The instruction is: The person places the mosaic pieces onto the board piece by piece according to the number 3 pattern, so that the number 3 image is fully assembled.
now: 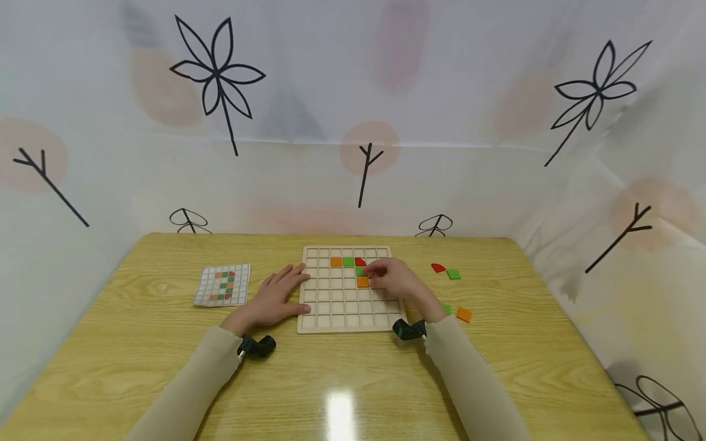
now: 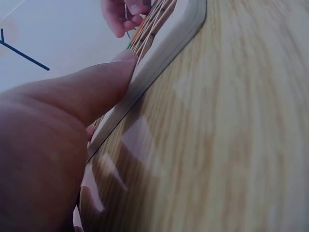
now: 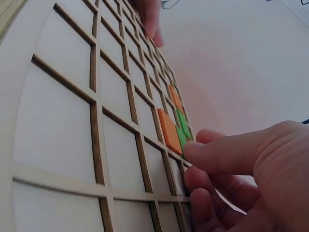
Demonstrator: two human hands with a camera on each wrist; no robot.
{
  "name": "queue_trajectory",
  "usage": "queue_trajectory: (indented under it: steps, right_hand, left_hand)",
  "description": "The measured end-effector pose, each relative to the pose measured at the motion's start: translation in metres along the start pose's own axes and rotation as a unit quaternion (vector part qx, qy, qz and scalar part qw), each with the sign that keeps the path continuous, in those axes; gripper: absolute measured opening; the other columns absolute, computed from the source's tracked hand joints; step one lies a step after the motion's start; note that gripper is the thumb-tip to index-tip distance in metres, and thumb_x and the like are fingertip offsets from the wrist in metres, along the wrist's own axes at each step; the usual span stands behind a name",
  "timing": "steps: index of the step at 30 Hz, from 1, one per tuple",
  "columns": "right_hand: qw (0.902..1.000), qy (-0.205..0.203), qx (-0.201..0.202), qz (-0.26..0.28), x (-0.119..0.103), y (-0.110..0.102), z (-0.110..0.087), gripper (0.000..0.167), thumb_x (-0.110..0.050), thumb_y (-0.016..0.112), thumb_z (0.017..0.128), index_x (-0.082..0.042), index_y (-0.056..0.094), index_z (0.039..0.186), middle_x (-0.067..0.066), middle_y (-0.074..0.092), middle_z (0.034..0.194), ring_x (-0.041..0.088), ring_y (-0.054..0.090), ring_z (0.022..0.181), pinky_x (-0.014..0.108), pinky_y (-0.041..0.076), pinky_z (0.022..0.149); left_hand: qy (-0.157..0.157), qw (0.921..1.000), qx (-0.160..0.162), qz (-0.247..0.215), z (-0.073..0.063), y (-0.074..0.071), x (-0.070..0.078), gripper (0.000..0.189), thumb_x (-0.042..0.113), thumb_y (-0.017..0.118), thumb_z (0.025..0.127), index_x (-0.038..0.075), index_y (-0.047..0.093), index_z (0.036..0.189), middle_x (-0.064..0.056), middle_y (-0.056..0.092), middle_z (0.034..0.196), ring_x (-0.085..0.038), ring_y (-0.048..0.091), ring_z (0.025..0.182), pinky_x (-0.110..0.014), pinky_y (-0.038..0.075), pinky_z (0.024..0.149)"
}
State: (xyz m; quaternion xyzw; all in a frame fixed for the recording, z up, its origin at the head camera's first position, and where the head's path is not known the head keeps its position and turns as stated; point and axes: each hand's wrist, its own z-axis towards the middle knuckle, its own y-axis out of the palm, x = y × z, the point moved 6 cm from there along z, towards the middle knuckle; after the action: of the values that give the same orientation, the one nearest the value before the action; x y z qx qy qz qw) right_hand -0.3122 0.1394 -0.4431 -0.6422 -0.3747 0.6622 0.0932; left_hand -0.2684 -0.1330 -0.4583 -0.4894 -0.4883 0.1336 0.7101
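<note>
A pale wooden grid board (image 1: 330, 320) lies in the middle of the table. My left hand (image 1: 278, 297) rests along its left edge, fingers spread, the thumb (image 2: 108, 79) on the rim. Over the upper right cells my right hand (image 1: 398, 278) bends its fingers and pinches a green square tile (image 1: 361, 271), thumb tip right at it in the right wrist view. That tile sits between a red quarter-round tile (image 1: 360, 261) above and an orange tile (image 1: 362, 282) below. Further left in the top row are another green tile (image 1: 348, 262) and an orange one (image 1: 336, 262).
A printed pattern card (image 1: 223, 285) lies left of the board. To the right are a loose red tile (image 1: 438, 267), a green tile (image 1: 453, 274) and an orange tile (image 1: 464, 315); another green tile (image 1: 447, 309) is partly hidden by the right wrist. A patterned cloth hangs behind the table.
</note>
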Motion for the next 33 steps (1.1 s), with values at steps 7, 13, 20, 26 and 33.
queue_trajectory:
  steps: [7, 13, 20, 26, 33]
  right_hand:
    - [0.9997, -0.008, 0.017, 0.014, 0.005, -0.014, -0.011, 0.029, -0.003, 0.066, 0.094, -0.005, 0.070, 0.123, 0.008, 0.066, 0.109, 0.024, 0.059, 0.099, 0.035, 0.052, 0.081]
    - [0.9995, -0.004, 0.029, 0.006, 0.016, -0.030, -0.020, 0.030, -0.006, 0.064, 0.096, -0.004, 0.067, 0.126, 0.011, 0.066, 0.111, 0.026, 0.059, 0.100, 0.035, 0.051, 0.079]
    - [0.9990, -0.010, 0.039, -0.018, 0.034, -0.049, -0.033, 0.030, -0.007, 0.064, 0.097, -0.003, 0.067, 0.127, 0.012, 0.066, 0.114, 0.029, 0.060, 0.104, 0.042, 0.051, 0.085]
    - [0.9988, 0.015, 0.040, -0.023, 0.052, -0.061, -0.045, 0.033, -0.006, 0.066, 0.095, -0.003, 0.065, 0.129, 0.014, 0.065, 0.119, 0.031, 0.059, 0.108, 0.044, 0.050, 0.087]
    - [0.9998, 0.012, 0.013, -0.013, 0.063, -0.066, -0.054, 0.033, -0.007, 0.064, 0.098, 0.002, 0.063, 0.129, 0.017, 0.061, 0.119, 0.028, 0.056, 0.101, 0.038, 0.048, 0.082]
  left_hand:
    - [-0.002, 1.0000, -0.002, 0.002, -0.002, 0.000, -0.001, 0.073, 0.046, 0.065, 0.095, 0.011, 0.040, 0.153, -0.010, 0.016, 0.165, -0.034, 0.006, 0.151, -0.062, 0.004, 0.116]
    - [0.004, 1.0000, 0.003, 0.006, -0.001, -0.001, -0.001, 0.072, 0.046, 0.065, 0.095, 0.011, 0.040, 0.153, -0.011, 0.016, 0.165, -0.035, 0.007, 0.151, -0.063, 0.005, 0.116]
    - [0.005, 1.0000, -0.001, 0.006, 0.000, -0.001, 0.001, 0.073, 0.048, 0.065, 0.095, 0.011, 0.040, 0.153, -0.010, 0.016, 0.165, -0.035, 0.007, 0.151, -0.063, 0.005, 0.116]
    - [0.006, 0.9999, -0.001, 0.009, 0.001, -0.002, 0.001, 0.073, 0.047, 0.064, 0.095, 0.010, 0.039, 0.153, -0.012, 0.016, 0.165, -0.036, 0.008, 0.151, -0.063, 0.005, 0.115]
    - [0.005, 1.0000, 0.000, 0.005, -0.001, -0.002, 0.003, 0.072, 0.044, 0.065, 0.095, 0.009, 0.040, 0.153, -0.013, 0.017, 0.165, -0.038, 0.007, 0.151, -0.064, 0.005, 0.115]
